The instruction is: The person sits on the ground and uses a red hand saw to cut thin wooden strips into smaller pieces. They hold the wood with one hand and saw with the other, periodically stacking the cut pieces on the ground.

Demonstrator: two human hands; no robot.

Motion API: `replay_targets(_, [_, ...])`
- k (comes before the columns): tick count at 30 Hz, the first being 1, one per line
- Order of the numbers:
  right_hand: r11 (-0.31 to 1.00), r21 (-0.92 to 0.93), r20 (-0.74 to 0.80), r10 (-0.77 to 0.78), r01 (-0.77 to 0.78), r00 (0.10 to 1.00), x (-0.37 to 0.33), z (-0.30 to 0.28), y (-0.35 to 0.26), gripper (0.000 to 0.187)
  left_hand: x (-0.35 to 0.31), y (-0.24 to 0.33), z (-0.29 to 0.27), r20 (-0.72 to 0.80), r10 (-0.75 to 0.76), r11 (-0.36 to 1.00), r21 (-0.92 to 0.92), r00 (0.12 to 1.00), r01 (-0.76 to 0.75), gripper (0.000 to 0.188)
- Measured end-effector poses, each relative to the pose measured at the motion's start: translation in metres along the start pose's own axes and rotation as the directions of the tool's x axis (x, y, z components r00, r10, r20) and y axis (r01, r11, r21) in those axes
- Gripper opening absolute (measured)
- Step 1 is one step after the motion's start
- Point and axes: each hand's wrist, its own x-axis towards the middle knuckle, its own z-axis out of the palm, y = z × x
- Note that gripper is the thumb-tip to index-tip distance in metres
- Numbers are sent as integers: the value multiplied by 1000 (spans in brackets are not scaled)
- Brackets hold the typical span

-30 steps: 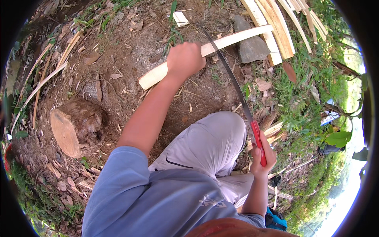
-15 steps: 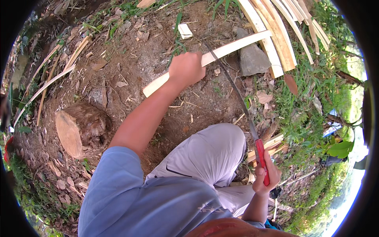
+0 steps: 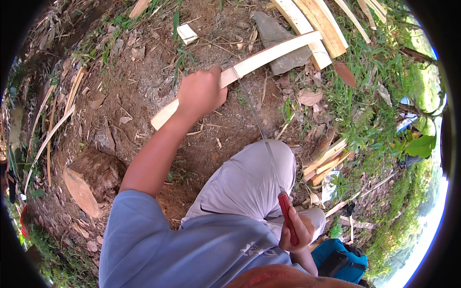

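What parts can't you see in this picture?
Head view:
- Wood strip: its middle is covered by the left hand.
- Saw: teeth too thin to make out; handle partly wrapped by the right hand.
- Blue bag: partly behind the forearm.
- Plank pile: cut off at the top edge.

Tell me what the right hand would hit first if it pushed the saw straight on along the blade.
Probably the pale wooden slat that the left hand grips: the blade running up from the right hand already meets it beside the left-hand fingers. Depth is hard to judge.
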Motion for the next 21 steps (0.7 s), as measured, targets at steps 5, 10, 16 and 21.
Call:
replay_targets(5, [995, 91, 138, -56, 44, 989, 24, 3, 2, 51, 1, 1, -2, 0, 36, 999, 7, 999, -36, 25])
replay_targets(10, [989, -89, 26, -117, 119, 993, 23, -1, 0, 46, 3, 0, -5, 5, 26, 999, -23, 1000, -26, 28])
replay_targets(16, [995, -103, -6, -12, 11, 1000, 31, -2, 17, 49, 1, 2, -3, 11, 33, 999, -18, 999, -32, 27])
replay_targets(21, [994, -65, -32, -89, 87, 995, 104, 53, 49, 50, -7, 4, -7, 31, 25, 999, -34, 999, -24, 28])
